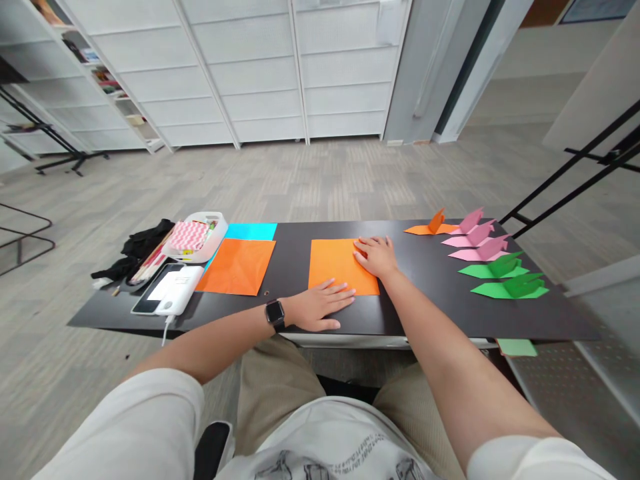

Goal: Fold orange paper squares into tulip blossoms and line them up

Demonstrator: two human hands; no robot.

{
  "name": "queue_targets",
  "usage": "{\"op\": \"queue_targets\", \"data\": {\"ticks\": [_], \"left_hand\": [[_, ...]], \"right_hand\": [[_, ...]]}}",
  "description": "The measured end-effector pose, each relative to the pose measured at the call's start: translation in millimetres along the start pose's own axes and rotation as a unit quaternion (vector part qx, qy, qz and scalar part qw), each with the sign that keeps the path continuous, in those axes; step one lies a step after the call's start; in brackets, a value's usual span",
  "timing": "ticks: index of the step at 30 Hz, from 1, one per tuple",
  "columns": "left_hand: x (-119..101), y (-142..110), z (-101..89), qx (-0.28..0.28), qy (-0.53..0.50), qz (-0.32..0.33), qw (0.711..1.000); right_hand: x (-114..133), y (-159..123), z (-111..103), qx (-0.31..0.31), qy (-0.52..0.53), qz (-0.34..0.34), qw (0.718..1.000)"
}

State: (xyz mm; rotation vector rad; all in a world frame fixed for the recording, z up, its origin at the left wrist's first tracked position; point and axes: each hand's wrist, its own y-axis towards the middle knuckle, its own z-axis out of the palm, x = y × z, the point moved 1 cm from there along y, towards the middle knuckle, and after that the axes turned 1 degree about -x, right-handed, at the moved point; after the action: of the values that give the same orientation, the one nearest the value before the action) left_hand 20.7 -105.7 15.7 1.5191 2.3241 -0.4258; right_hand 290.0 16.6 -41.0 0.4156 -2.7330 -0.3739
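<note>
A person's left hand (320, 308) lies flat over an orange sheet's (331, 261) seven-o'clock corner, right hand (377, 257) at two o'clock, each grip spread wide.

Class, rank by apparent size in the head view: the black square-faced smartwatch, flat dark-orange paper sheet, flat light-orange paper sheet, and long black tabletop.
1. Long black tabletop
2. Flat light-orange paper sheet and flat dark-orange paper sheet: too alike to rank
3. Black square-faced smartwatch
</note>
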Motion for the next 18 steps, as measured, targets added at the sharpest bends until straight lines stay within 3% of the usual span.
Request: {"op": "queue_targets", "data": {"ticks": [3,8,13,18], "left_hand": [[-7.0,-8.7,-5.3,-0.016,-0.033,0.024,0.999],[21.5,7.7,-16.4,-0.136,0.017,-0.074,0.988],[49.1,22.9,-10.9,-0.087,0.079,-0.042,0.992],[50.2,24.0,-13.7,-0.079,0.105,-0.037,0.991]], "right_hand": [[-1.6,0.0,1.2,0.000,0.009,0.001,1.000],[-1.4,0.2,0.1,0.016,-0.021,0.002,1.000],[-2.0,1.8,-0.6,0.023,-0.043,0.002,0.999],[-8.4,3.6,0.6,0.001,0.001,-0.002,1.000]]}}
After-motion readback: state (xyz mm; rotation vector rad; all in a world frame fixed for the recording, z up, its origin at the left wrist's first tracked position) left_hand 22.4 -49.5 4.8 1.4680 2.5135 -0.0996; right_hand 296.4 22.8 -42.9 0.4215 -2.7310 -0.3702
